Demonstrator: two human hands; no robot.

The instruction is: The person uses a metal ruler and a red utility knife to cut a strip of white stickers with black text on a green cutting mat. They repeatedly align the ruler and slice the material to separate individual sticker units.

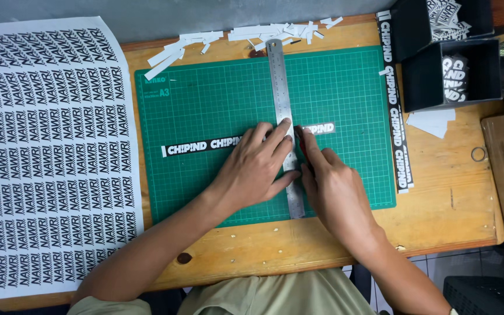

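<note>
Pressing flat on the ruler (284, 125) at centre frame, left hand (256, 169) with fingers spread, fingertips on the steel and on the strip (202, 146) beneath. Right hand (331, 184) tucked against the ruler's right edge, grip closed around a small cutter (300, 142) (only a sliver of red and dark shows between the fingers, blade hidden).

Risk, as a judgement: left fingertips sitting right at the cutting edge, so a blade riding up over the steel could nick them. Ruler held only near its middle, free to pivot at the far end, giving a crooked cut through the lettering. Strip loose on the mat (345, 81), liable to creep under sideways pressure.

Strip itself: long, narrow, black with bold white lettering, lying level across the middle of the green mat, crossing under the ruler; short end (320, 128) poking out right of it. Thin, flat paper or sticker stock by the look.

Elsewhere: printed sheet (42, 157) at left of frame, white offcuts (252, 34) along the top, another strip (396, 116) and black boxes (447, 70) upper right, all on the wooden desk (444, 210).
</note>
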